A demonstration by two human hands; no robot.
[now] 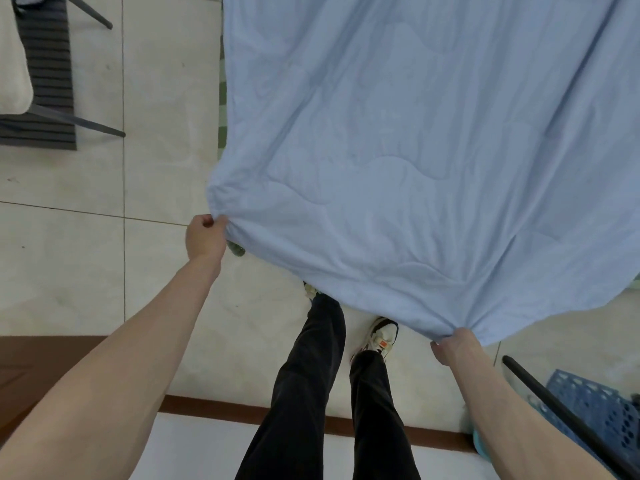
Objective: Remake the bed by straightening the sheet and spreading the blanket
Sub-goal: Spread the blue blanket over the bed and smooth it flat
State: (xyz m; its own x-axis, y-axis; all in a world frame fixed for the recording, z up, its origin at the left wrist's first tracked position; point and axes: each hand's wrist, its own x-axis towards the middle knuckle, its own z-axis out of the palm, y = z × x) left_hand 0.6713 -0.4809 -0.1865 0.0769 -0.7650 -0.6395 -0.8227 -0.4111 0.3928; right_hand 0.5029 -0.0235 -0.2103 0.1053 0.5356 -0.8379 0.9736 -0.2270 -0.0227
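Observation:
A light blue quilted blanket [415,150] stretches away from me over the bed and fills the upper right of the view. My left hand [205,237] grips its near left corner, bunching the cloth. My right hand [456,348] grips the near edge further right, with folds fanning out from the fingers. A strip of green patterned sheet [221,98] shows along the blanket's left edge; the rest of the bed is hidden beneath the blanket.
Pale floor tiles [156,98] lie to the left. A chair with dark legs [76,121] and a striped mat stand at the far left. A blue perforated basket [595,407] and a black rod [554,410] sit at the lower right. My legs and shoes are below.

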